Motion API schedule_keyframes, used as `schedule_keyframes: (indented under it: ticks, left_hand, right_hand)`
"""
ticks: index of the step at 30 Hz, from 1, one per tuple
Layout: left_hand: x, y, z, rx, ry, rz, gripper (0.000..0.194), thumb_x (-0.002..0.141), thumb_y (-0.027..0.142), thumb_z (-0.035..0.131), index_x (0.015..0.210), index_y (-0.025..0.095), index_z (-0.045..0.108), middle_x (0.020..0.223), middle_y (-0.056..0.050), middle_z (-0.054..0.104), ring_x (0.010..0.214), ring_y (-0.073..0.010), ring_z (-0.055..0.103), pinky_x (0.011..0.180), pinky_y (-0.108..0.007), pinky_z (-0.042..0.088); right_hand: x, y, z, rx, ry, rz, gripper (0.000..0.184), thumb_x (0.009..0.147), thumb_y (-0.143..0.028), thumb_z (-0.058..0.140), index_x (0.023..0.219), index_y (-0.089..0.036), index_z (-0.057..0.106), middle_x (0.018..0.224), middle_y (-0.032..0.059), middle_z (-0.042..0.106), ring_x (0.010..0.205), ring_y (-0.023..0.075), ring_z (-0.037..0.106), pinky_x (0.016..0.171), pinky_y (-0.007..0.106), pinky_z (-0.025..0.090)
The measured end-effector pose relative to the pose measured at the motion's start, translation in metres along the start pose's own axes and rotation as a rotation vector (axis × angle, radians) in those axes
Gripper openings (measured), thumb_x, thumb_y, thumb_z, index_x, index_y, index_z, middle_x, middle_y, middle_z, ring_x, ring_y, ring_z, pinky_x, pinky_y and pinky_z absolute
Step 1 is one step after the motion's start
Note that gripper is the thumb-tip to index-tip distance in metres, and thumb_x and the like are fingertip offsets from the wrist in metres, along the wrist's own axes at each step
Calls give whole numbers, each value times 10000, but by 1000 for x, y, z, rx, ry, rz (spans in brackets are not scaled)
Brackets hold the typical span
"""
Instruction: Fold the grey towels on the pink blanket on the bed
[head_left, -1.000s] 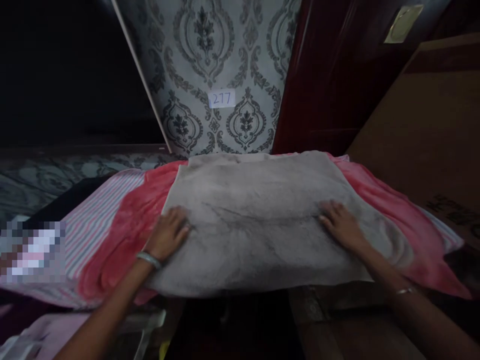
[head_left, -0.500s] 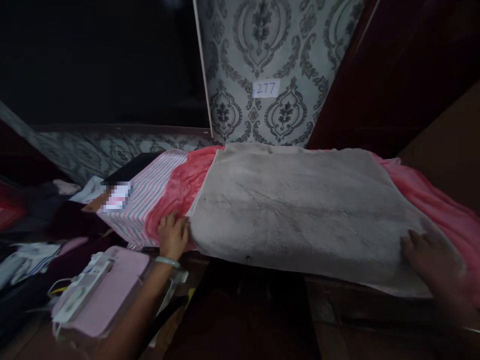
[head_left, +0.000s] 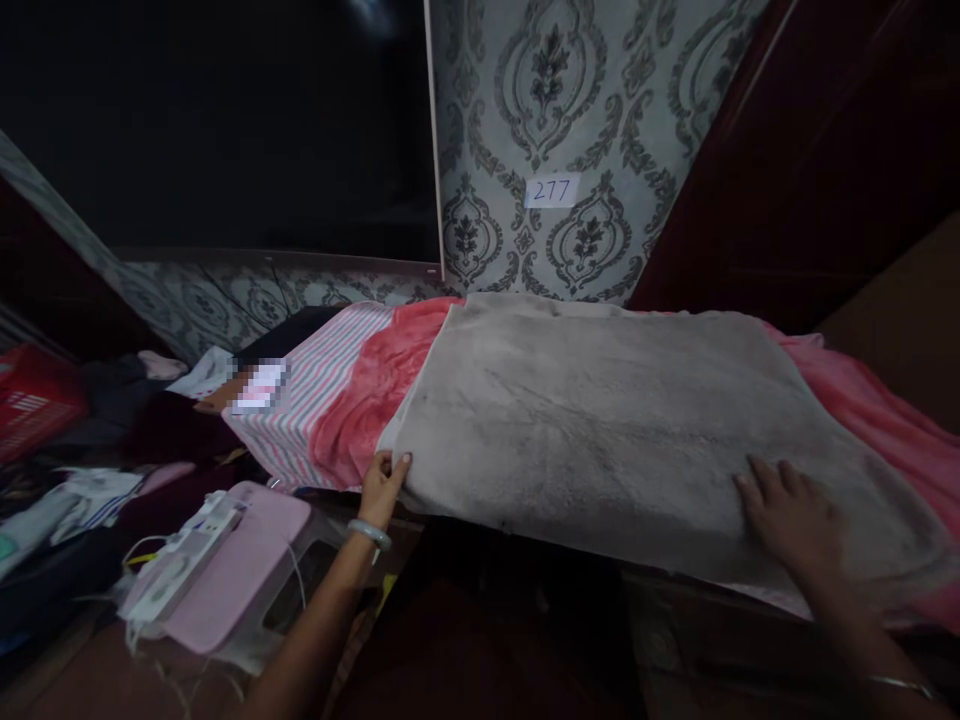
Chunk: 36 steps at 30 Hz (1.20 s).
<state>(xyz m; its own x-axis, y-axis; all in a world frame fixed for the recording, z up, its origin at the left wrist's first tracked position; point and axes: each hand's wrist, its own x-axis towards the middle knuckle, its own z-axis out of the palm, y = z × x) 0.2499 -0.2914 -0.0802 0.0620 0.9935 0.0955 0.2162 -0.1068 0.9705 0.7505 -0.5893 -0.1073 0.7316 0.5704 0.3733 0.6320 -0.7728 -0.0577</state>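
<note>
A grey fleece cloth (head_left: 600, 420) lies spread flat over a pink blanket (head_left: 367, 395) and a striped sheet (head_left: 307, 390) on a raised surface. My left hand (head_left: 384, 485), with a pale bangle on the wrist, pinches the grey cloth's near left corner. My right hand (head_left: 787, 515) rests flat, fingers spread, on the cloth near its front right edge.
A pink lidded box (head_left: 225, 570) with a white power strip (head_left: 184, 565) on it stands at lower left among scattered clothes. A red crate (head_left: 34, 405) sits far left. Patterned wallpaper with a tag reading 277 (head_left: 552, 190) is behind; a dark wooden door is on the right.
The view has swung left. My left hand slid from the cloth's top down to its near left corner and gripped it. My right hand moved right along the cloth towards the front edge.
</note>
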Motion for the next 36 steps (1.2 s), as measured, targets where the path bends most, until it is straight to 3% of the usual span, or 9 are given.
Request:
schedule_keyframes:
  ticks: [9,16,19,21,24,27,30,33,36]
  left_hand:
    - [14,18,-8,185,166,56,485,634,676,570,782,214,581,616,17,567,617,-187,515,597,-316,428]
    - [23,22,-23,501,-7,57,330,785,575,501,733,252,541,565,-12,597,539,-239,578,517,-339,437]
    - [45,40,-17,669,20,262,306,829,534,466,808,252,582,692,-63,666,651,-281,649,586,-388,509]
    - [63,53,5,722,-43,502,348,855,488,443,962,228,649,937,-120,732,902,-307,695,802,-434,556]
    - [87,72,67,732,-309,791,489,908,446,419,1263,179,625,1319,-144,664,1260,-286,595,1092,-451,455]
    - [103,85,144,796,-567,890,564,944,426,429,1447,185,511,1528,-132,501,1422,-260,453,1166,-458,382]
    - [122,93,206,908,-718,885,565,947,414,463,1487,246,479,1583,-120,425,1474,-295,373,1174,-546,331]
    - [153,98,232,1006,-712,839,530,956,408,439,1468,291,505,1587,-96,423,1490,-310,339,1176,-602,277]
    - [202,98,220,1093,-520,726,522,948,370,396,1430,244,549,1565,-132,450,1468,-321,373,1155,-621,288]
  right_hand:
    - [10,-16,-14,74,-69,20,591,981,-481,230,1387,-225,574,1500,161,491,1395,357,408,1058,641,382]
    - [25,-14,-11,24,-132,58,590,990,-455,244,1472,-236,505,1569,129,421,1446,339,362,1109,625,341]
    - [46,-34,-13,21,-211,43,593,999,-476,263,1512,-246,454,1598,121,378,1477,336,314,1126,632,313]
    - [62,-59,-17,49,-263,-19,595,1007,-476,269,1536,-247,417,1619,115,341,1495,322,284,1145,619,291]
    - [84,-112,-20,131,-327,-164,604,1014,-478,273,1566,-250,362,1650,104,267,1517,303,235,1166,601,259]
    - [100,-167,-18,232,-376,-361,620,1014,-508,294,1585,-269,318,1666,94,214,1535,291,178,1186,591,216]
    - [118,-198,-11,286,-387,-542,624,1014,-531,308,1591,-292,300,1671,71,202,1541,275,152,1208,569,166]
    - [149,-186,2,268,-359,-564,600,1019,-522,294,1578,-307,332,1663,51,239,1535,270,178,1213,559,159]
    - [188,-135,17,159,-318,-326,590,1020,-480,282,1563,-267,368,1657,79,253,1520,305,221,1192,589,195]
